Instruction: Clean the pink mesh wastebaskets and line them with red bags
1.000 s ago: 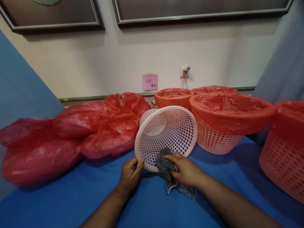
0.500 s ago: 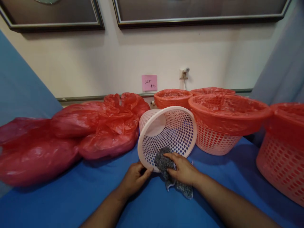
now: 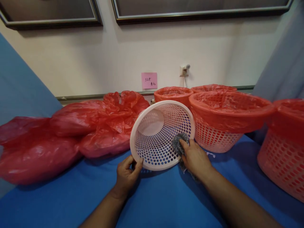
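Observation:
A white perforated plastic basket [image 3: 152, 126] lies tipped on its side, its mouth facing me. My left hand [image 3: 128, 173] pinches the lower left of its rim between thumb and fingers. At the lower right of the rim, my right hand [image 3: 197, 158] is closed on a dark grey speckled cloth [image 3: 178, 144]. Part of the cloth bunches against the inside wall by the rim, and the rest hangs outside under my hand. The fingertips beneath the cloth are partly hidden.
Stuffed red plastic bags [image 3: 40, 155] lie along the left. On the right stand several baskets lined with red bags, a large one [image 3: 218, 136] close to the white basket. A blue cloth [image 3: 152, 202] covers the table. A pink note [image 3: 149, 80] and a socket [image 3: 184, 71] are on the wall.
My right hand and the cloth have moved right and up along the rim. The basket has turned slightly, its mouth shifting left and up, and my left hand has moved left with the rim.

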Action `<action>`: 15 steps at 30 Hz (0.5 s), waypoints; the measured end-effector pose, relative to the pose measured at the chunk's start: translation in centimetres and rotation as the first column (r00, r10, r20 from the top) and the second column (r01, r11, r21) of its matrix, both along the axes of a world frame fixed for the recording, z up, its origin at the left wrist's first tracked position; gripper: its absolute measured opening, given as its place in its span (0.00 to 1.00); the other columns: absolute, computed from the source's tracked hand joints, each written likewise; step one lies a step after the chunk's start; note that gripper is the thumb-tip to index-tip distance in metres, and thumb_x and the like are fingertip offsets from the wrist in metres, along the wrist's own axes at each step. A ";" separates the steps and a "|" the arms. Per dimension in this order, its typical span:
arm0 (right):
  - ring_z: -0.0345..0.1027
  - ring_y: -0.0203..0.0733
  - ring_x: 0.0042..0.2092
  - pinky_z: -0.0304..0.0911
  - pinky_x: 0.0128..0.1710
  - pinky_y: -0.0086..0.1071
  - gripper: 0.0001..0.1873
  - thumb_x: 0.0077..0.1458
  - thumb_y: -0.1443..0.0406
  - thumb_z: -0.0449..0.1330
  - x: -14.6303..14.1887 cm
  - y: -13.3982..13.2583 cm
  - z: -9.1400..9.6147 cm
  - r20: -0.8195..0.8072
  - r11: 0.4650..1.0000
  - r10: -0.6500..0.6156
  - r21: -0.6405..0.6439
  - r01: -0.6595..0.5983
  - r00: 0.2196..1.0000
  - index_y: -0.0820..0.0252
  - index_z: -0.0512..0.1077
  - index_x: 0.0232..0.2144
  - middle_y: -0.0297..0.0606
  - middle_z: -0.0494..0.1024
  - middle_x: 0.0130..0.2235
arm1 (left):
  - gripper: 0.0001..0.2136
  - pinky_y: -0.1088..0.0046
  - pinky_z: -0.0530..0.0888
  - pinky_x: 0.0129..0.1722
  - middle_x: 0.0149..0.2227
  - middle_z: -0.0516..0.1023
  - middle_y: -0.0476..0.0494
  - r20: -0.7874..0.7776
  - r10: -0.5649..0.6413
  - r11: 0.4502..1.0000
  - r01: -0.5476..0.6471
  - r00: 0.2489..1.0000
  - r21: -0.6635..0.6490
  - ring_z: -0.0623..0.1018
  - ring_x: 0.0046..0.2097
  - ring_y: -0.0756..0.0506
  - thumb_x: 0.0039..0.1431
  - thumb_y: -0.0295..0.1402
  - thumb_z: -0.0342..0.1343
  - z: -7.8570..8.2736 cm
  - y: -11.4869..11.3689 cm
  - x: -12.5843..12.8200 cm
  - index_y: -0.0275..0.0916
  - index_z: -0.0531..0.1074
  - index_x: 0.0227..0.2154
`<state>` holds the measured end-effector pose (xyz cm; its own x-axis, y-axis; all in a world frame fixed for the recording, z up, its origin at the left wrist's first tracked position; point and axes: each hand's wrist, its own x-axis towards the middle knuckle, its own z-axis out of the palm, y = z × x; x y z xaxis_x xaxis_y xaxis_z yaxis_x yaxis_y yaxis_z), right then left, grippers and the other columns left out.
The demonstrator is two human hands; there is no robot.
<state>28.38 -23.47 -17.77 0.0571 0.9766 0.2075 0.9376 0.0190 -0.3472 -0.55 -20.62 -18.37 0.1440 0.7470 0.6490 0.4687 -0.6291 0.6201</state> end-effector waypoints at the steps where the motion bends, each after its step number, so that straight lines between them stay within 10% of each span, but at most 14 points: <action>1: 0.73 0.57 0.52 0.69 0.55 0.48 0.35 0.55 0.70 0.60 -0.2 0.0 -0.2 -0.023 1.000 0.020 -0.010 -0.020 1.000 0.58 0.65 0.66 0.52 0.74 0.54 | 0.15 0.76 0.66 0.26 0.20 0.67 0.53 0.004 0.004 1.000 -0.004 1.000 -0.010 0.66 0.24 0.51 0.62 0.37 0.60 -0.1 0.0 0.0 0.38 0.70 0.21; 9: 0.71 0.47 0.57 0.66 0.61 0.41 0.34 0.55 0.69 0.62 -2.9 -0.5 -1.9 -0.348 0.890 0.424 -0.012 -0.456 0.836 0.50 0.69 0.64 0.41 0.76 0.56 | 0.15 0.76 0.69 0.27 0.23 0.74 0.50 -0.073 -0.105 0.989 0.096 0.992 -0.115 0.71 0.25 0.50 0.64 0.40 0.57 0.4 -0.1 0.7 0.37 0.75 0.25; 15: 0.71 0.48 0.54 0.70 0.54 0.44 0.38 0.54 0.70 0.61 -3.8 -2.0 -1.2 -0.341 0.804 0.593 0.287 -0.520 0.729 0.46 0.65 0.67 0.42 0.73 0.55 | 0.18 0.75 0.67 0.25 0.21 0.70 0.52 -0.087 -0.018 1.000 0.020 0.996 0.016 0.69 0.24 0.51 0.68 0.39 0.55 0.0 0.1 0.0 0.37 0.73 0.23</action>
<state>24.59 -25.45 -18.96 -0.3740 0.8128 0.4467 0.5191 0.5826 -0.6254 -0.52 -20.53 -18.37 0.2140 0.7328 0.6460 0.5080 -0.6483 0.5671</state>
